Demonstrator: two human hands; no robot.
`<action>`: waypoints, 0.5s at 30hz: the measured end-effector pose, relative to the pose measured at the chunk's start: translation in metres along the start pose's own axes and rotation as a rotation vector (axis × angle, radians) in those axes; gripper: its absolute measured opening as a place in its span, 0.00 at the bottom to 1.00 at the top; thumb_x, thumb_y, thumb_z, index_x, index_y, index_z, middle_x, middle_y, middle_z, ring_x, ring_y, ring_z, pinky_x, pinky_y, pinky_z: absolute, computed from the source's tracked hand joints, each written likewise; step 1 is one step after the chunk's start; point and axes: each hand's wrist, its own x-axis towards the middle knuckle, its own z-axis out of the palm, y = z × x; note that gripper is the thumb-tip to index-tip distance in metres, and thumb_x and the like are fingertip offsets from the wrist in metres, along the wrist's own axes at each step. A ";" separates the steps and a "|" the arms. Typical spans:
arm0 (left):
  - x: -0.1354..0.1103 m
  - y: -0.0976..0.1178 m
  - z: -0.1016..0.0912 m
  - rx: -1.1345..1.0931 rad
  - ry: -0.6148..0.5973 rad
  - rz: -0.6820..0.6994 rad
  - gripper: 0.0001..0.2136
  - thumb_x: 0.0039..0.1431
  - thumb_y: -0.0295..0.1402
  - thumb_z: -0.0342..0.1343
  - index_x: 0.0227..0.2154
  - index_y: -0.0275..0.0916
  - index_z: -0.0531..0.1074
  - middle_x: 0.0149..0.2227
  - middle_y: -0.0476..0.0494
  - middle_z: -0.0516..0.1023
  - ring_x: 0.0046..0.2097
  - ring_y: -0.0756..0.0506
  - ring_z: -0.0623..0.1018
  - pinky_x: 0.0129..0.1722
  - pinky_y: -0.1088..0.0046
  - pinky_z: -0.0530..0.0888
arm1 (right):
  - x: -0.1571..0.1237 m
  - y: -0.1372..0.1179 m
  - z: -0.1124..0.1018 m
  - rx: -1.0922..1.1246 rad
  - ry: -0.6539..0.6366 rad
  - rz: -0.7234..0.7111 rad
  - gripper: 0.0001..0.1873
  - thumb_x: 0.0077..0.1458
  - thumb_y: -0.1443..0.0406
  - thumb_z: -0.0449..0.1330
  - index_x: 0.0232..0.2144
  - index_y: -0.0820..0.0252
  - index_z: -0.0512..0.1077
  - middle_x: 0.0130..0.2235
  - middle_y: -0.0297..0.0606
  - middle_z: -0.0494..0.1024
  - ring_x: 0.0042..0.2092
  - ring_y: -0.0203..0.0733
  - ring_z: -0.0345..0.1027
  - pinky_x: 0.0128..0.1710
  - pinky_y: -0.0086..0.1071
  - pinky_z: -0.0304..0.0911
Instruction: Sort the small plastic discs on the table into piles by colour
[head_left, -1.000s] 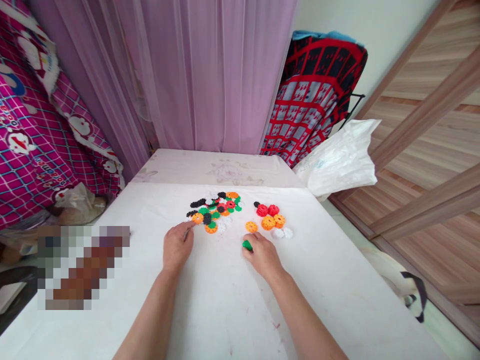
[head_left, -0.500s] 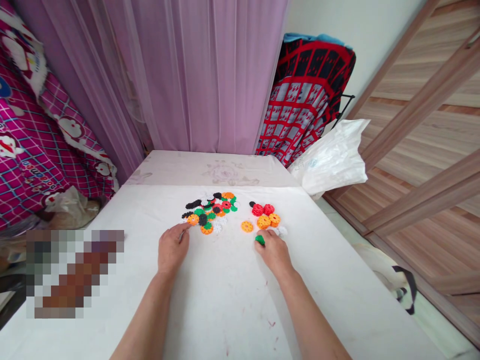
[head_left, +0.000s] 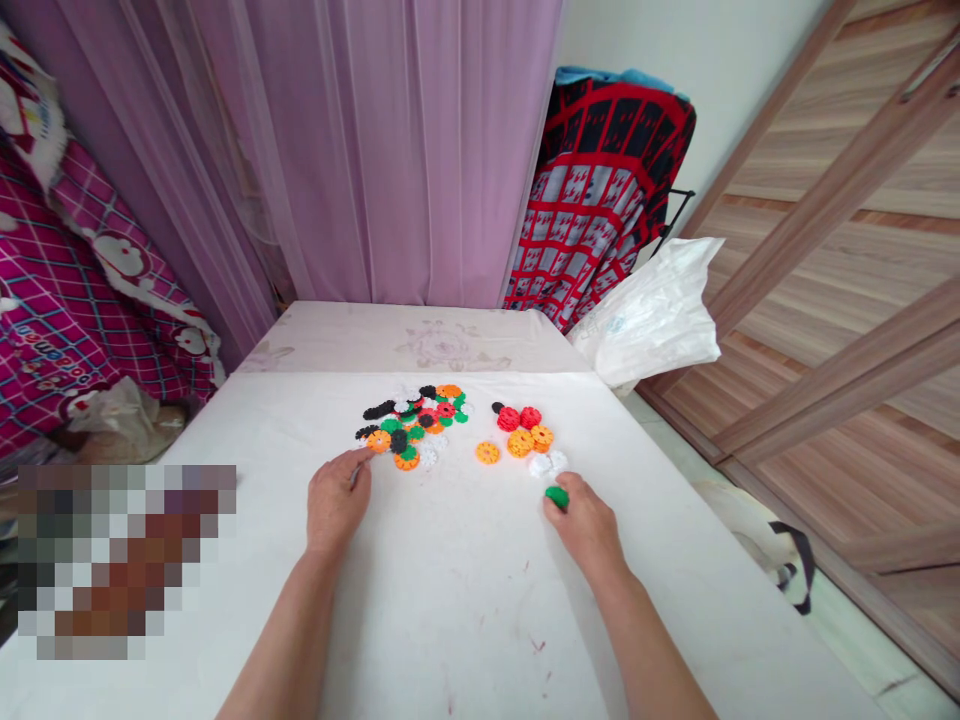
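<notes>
My right hand point(head_left: 589, 520) pinches a green notched plastic disc point(head_left: 557, 497) between thumb and fingers, just in front of two white discs point(head_left: 548, 464). My left hand point(head_left: 339, 497) rests low over the table, its index finger stretched to the near left edge of a mixed pile. At that fingertip lies an orange disc point(head_left: 379, 441); the thumb side is partly hidden. Black, green, white, red and orange discs overlap in the pile. To its right, sorted by colour, are red discs point(head_left: 508, 419), orange discs point(head_left: 520, 443) and a black disc point(head_left: 498, 408). One orange disc point(head_left: 487, 453) lies apart.
A white cloth covers the table point(head_left: 450, 580). Beyond its right edge stands a white plastic bag point(head_left: 652, 320). A purple curtain point(head_left: 405, 150) hangs behind, a wooden wardrobe point(head_left: 840, 300) is at the right, and pink patterned fabric point(head_left: 97, 300) at the left.
My right hand has moved right and nearer to me with the green disc, uncovering the white discs. My left hand stays beside the pile. The view has shifted slightly.
</notes>
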 end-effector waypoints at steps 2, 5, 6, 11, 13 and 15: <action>0.000 0.001 0.000 0.006 0.006 -0.002 0.17 0.59 0.36 0.44 0.41 0.43 0.78 0.44 0.44 0.82 0.46 0.41 0.79 0.50 0.61 0.73 | 0.003 0.010 -0.001 0.029 0.007 0.069 0.15 0.53 0.63 0.57 0.44 0.58 0.69 0.39 0.38 0.78 0.39 0.42 0.72 0.37 0.31 0.60; 0.000 0.002 -0.001 0.008 0.015 -0.002 0.17 0.59 0.36 0.44 0.40 0.43 0.78 0.43 0.45 0.82 0.46 0.41 0.79 0.50 0.62 0.73 | 0.009 0.016 0.001 0.072 0.036 0.097 0.15 0.53 0.63 0.56 0.44 0.58 0.68 0.40 0.39 0.79 0.39 0.42 0.72 0.37 0.31 0.60; 0.000 0.002 -0.002 0.008 0.015 -0.002 0.17 0.59 0.36 0.44 0.40 0.44 0.78 0.43 0.45 0.82 0.46 0.41 0.79 0.50 0.62 0.73 | 0.010 0.016 0.002 0.084 0.045 0.094 0.15 0.53 0.63 0.56 0.44 0.58 0.67 0.40 0.39 0.79 0.40 0.42 0.72 0.37 0.31 0.60; 0.000 0.002 -0.002 0.008 0.012 -0.007 0.17 0.58 0.36 0.44 0.40 0.44 0.78 0.43 0.45 0.82 0.45 0.41 0.79 0.50 0.61 0.73 | 0.013 0.016 0.005 0.119 0.064 0.079 0.17 0.52 0.63 0.56 0.45 0.57 0.67 0.40 0.38 0.79 0.40 0.42 0.72 0.37 0.31 0.60; 0.000 0.001 -0.001 0.006 0.012 -0.011 0.17 0.58 0.36 0.44 0.40 0.44 0.78 0.43 0.45 0.82 0.45 0.41 0.79 0.50 0.61 0.73 | 0.013 0.016 0.005 0.124 0.062 0.075 0.17 0.52 0.62 0.55 0.45 0.58 0.67 0.39 0.38 0.79 0.40 0.42 0.72 0.38 0.31 0.60; 0.000 0.001 -0.001 0.006 0.017 -0.012 0.17 0.58 0.36 0.44 0.40 0.44 0.78 0.43 0.45 0.82 0.46 0.41 0.79 0.50 0.61 0.72 | 0.013 0.017 0.006 0.125 0.065 0.071 0.16 0.52 0.62 0.55 0.45 0.58 0.68 0.38 0.38 0.79 0.40 0.42 0.72 0.37 0.31 0.60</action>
